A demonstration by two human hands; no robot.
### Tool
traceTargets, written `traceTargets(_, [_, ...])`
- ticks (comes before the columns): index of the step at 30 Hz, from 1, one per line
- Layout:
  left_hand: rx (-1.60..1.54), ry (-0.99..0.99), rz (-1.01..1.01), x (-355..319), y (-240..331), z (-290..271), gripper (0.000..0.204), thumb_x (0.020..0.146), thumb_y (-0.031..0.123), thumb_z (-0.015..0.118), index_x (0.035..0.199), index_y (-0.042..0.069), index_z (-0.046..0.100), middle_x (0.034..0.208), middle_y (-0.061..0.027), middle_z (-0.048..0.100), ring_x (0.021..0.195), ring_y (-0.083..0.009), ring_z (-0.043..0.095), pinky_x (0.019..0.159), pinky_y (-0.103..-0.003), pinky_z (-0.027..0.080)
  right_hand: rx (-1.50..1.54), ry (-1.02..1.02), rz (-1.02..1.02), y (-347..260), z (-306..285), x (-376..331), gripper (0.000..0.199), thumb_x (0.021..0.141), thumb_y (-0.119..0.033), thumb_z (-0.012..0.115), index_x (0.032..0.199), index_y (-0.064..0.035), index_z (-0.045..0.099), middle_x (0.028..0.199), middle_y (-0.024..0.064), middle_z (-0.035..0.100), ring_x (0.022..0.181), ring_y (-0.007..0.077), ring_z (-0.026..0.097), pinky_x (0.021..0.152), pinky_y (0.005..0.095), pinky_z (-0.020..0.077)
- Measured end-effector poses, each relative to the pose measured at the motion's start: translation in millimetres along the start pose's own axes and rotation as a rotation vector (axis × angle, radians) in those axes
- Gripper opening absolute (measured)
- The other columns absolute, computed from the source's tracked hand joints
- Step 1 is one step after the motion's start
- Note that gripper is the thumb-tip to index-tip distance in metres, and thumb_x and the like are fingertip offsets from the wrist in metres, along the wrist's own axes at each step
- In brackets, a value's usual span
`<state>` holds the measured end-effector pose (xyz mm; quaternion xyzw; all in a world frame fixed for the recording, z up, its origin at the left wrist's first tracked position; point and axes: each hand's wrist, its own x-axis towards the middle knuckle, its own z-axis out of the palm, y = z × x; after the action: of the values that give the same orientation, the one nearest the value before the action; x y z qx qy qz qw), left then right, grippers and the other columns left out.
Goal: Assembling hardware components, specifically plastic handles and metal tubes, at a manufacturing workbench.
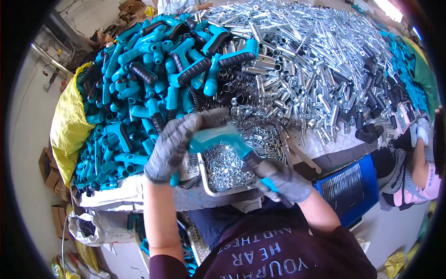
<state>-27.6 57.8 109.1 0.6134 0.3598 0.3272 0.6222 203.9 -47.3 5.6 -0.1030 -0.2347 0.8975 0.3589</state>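
"What's being worked on over there?"

"A teal tool (216, 139), held just above the metal tray (204, 176) of tiny bright fittings. The left hand (172, 146), in a grey glove, is wrapped round its teal end, above the tray's left side. The right hand (290, 183) is curled about the darker lower length, just beside the tray's right edge."

"Is either hand pinching some small part?"

"Can't tell. The tool is blurred, and the fingers hide much of where they meet it."

"So how far along would you say it is?"

"This one looks partly put together, I'd judge: teal body and dark section run in one line, with a bit of teal poking out below the right hand. Whether anything is fixed inside, I can't see."

"And the rest?"

"Plenty left, by the look of it. A great heap of teal housings (139, 111) lies left of the tray and behind it. Dark coil springs (202, 100) lie behind the tray too, and bright metal tubes (278, 88) and thin rods (302, 51) are piled behind it and to the right."

"Any finished ones?"

"None I could swear to. There's a blue crate (373, 174) right of the tray, but its contents are unclear from here."
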Motion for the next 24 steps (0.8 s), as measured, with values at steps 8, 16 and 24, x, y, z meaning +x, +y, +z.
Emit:
traceTargets(8, [0.059, -0.038, -0.050, -3, 1, 2, 0.054, 0.101, 0.034, 0.051, 0.134, -0.009, 0.051, 0.128, -0.0176, 0.062, 0.122, -0.0222, 0.056, 0.106, -0.032, 0.040, -0.339, 0.380, 0.199, 3, -16, -12, 0.062, 0.091, -0.057, 0.061, 0.122, -0.0047, 0.055, 0.069, -0.0015, 0.054, 0.050, 0.0051, 0.051, 0.038, 0.0204, 0.0409])
traceTargets(16, [-0.151, 0.254, 0.175, 16, -20, 68, 0.071, 0.089, 0.030, 0.072, 0.144, -0.003, 0.040, 0.111, -0.0097, 0.065, 0.091, -0.0137, 0.062, 0.083, -0.029, 0.051, -1.603, 0.720, -0.395, 7, 6, 4, 0.054, 0.090, -0.046, 0.068, 0.119, -0.0013, 0.058, 0.084, 0.0073, 0.066, 0.074, 0.0255, 0.065, 0.069, 0.0366, 0.0546])
traceTargets(24, [-0.165, 0.139, 0.254, 49, 27, 110, 0.054, 0.084, 0.015, 0.069, 0.132, -0.003, 0.053, 0.096, -0.0118, 0.070, 0.070, -0.0149, 0.066, 0.065, -0.028, 0.054, -1.823, 0.636, -0.793, 2, -4, -16, 0.033, 0.086, -0.032, 0.071, 0.106, -0.0107, 0.056, 0.074, 0.0074, 0.061, 0.056, 0.0142, 0.058, 0.047, 0.0277, 0.0468])
